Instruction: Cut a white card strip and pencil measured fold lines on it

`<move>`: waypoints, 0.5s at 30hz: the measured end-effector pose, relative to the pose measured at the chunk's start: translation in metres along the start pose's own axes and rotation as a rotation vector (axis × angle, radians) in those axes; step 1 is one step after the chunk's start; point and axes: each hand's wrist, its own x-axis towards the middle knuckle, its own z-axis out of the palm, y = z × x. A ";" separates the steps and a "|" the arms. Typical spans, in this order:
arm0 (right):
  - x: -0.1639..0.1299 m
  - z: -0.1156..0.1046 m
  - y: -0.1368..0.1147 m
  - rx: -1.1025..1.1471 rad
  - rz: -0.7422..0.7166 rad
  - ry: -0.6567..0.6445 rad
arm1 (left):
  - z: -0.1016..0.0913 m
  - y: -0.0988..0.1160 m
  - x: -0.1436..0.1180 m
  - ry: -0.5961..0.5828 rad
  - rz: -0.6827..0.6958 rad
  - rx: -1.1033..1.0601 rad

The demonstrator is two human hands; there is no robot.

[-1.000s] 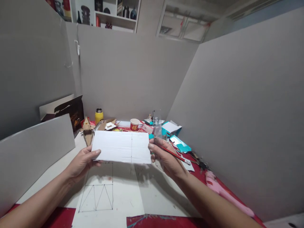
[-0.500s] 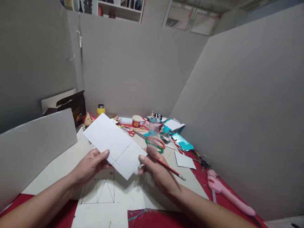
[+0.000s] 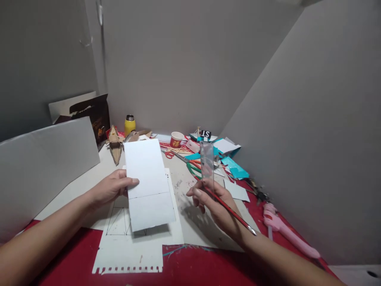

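Observation:
My left hand (image 3: 114, 186) grips the left edge of a white card (image 3: 147, 171), thumb on its face and fingers behind. A pencil line crosses the card's lower part. Beneath it lies a sheet of paper (image 3: 127, 254) with a torn, notched edge and triangles drawn on it, partly covered by the card. My right hand (image 3: 212, 202), apart from the card, holds a red pencil (image 3: 229, 211) slanting down toward the wrist. A clear ruler (image 3: 207, 161) stands up from the same hand; its lower end is hidden by the fingers.
Green-and-orange scissors (image 3: 193, 169) and red-handled scissors (image 3: 169, 155) lie beyond the hands. A red paper cup (image 3: 176, 140) and a yellow bottle (image 3: 129, 126) stand at the back. A pink glue gun (image 3: 288, 234) lies right. A white board (image 3: 47, 153) rises left; grey walls enclose the table.
My right hand has let go of the card and moved right, keeping pencil and ruler. The card has turned more upright in my left hand. The view has tilted down.

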 end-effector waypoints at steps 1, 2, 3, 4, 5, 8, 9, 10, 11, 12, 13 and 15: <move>-0.001 0.001 0.000 -0.010 0.001 -0.008 | 0.000 0.000 0.000 -0.011 -0.014 0.009; -0.001 0.002 0.000 -0.017 0.000 -0.019 | 0.000 0.000 0.000 -0.025 -0.026 0.017; -0.001 0.003 0.000 -0.020 0.000 -0.030 | 0.000 0.000 -0.001 -0.039 -0.036 0.022; -0.001 0.005 0.000 -0.017 -0.003 -0.038 | 0.000 0.000 -0.001 -0.052 -0.044 0.028; -0.001 0.007 0.000 -0.009 -0.007 -0.042 | 0.000 0.000 -0.001 -0.062 -0.047 0.036; 0.001 0.014 -0.003 0.029 -0.011 -0.044 | 0.000 0.000 -0.002 -0.081 -0.047 0.063; 0.002 0.016 -0.005 0.040 -0.008 -0.047 | 0.000 0.000 -0.002 -0.088 -0.047 0.074; 0.003 0.019 -0.006 0.048 -0.002 -0.051 | 0.000 -0.001 -0.001 -0.094 -0.049 0.083; 0.004 0.022 -0.008 0.053 0.006 -0.057 | 0.000 -0.001 -0.001 -0.100 -0.051 0.088; 0.004 0.024 -0.009 0.057 0.014 -0.064 | 0.001 -0.002 -0.001 -0.107 -0.052 0.093; 0.005 0.026 -0.010 0.059 0.024 -0.072 | 0.001 -0.002 -0.001 -0.112 -0.052 0.094; 0.005 0.031 -0.010 0.069 0.037 -0.093 | 0.002 -0.003 -0.002 -0.120 -0.051 0.092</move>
